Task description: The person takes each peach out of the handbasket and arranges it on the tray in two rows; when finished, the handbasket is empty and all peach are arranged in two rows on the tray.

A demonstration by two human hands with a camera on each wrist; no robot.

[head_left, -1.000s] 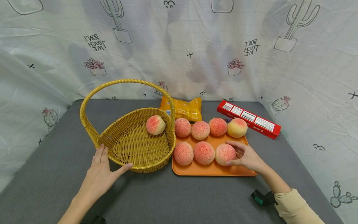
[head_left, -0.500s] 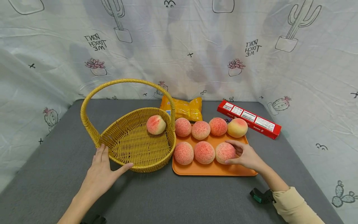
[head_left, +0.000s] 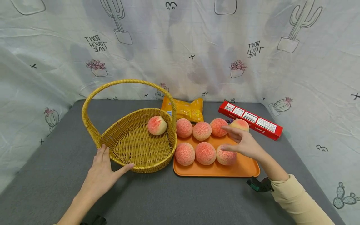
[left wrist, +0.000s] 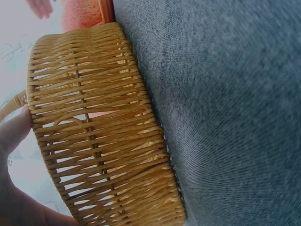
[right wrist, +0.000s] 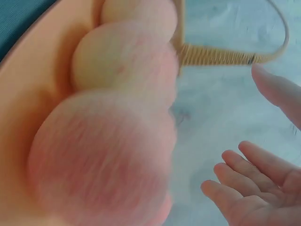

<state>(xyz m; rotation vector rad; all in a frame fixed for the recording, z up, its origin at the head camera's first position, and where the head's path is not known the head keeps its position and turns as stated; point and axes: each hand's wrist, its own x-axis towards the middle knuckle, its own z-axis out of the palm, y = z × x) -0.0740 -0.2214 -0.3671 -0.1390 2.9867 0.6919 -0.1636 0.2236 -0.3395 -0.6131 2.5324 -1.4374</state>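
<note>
The yellow wicker basket with a tall arched handle has one peach inside, near its right wall. My left hand rests on the near-left rim, thumb and fingers spread, fingertips by the handle's base. In the left wrist view, the thumb lies against the rim. An orange tray right of the basket bears two rows of peaches. Above its right end, my right hand hovers with thumb and fingers apart and holds nothing. It partly covers the front row's rightmost peach and the yellower back peach.
Behind the tray lie a yellow snack packet and a long red box, set at an angle. A grey cloth covers the table. A white printed curtain hangs at the back and sides.
My right hand has come off the front row's rightmost peach and risen up and back over the tray. That peach stays in its place. The left hand stays at the basket rim.
</note>
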